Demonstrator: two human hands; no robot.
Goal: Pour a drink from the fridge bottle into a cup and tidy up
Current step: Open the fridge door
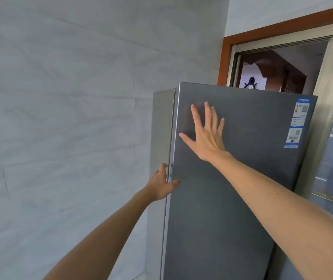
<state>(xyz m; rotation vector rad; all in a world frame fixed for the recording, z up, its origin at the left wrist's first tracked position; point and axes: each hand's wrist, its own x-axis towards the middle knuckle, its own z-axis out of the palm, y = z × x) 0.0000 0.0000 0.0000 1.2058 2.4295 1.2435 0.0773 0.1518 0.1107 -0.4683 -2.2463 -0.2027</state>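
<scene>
Nearest, 2 bare forearms (282,211) reached up from below. The left hand (159,184) gripped the left edge of the fridge door (242,178), thumb on the front, fingers round the side and partly hidden. Higher, the right hand (207,136) lay flat on that door, all 5 fingers straight and spread. The 1 grey fridge (161,128) stood beside a pale tiled wall (60,118) on its left. 3 blue-and-white stickers (297,122) ran down the door's upper right corner. Behind, a brown-framed doorway (225,59) was partly blocked by the fridge, and 1 ship's-wheel ornament (250,83) showed above its top.
</scene>
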